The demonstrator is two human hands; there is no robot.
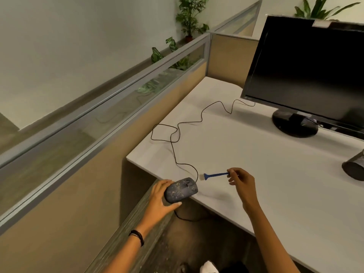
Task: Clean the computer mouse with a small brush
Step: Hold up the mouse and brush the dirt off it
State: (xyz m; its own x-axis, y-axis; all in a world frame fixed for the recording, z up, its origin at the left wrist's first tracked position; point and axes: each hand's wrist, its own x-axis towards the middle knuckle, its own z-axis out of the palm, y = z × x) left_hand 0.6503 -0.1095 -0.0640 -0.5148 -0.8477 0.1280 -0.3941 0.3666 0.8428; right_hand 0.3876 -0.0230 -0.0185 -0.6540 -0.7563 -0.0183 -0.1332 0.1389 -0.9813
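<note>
A dark computer mouse (182, 189) speckled with pale dust sits at the front left corner of the white desk (256, 154). My left hand (160, 200) cups its rear and left side. My right hand (241, 181) pinches the handle end of a small blue brush (213, 175). The brush lies level in the air, its white bristles pointing down just right of the mouse's front, a short gap away. The mouse's black cable (177, 134) snakes back across the desk toward the monitor.
A black monitor (307, 75) on a round stand (294, 123) fills the back right. A dark mesh cup (354, 166) stands at the right edge. A tan partition with glass top (118, 119) runs along the left. Another cable hangs below the desk edge.
</note>
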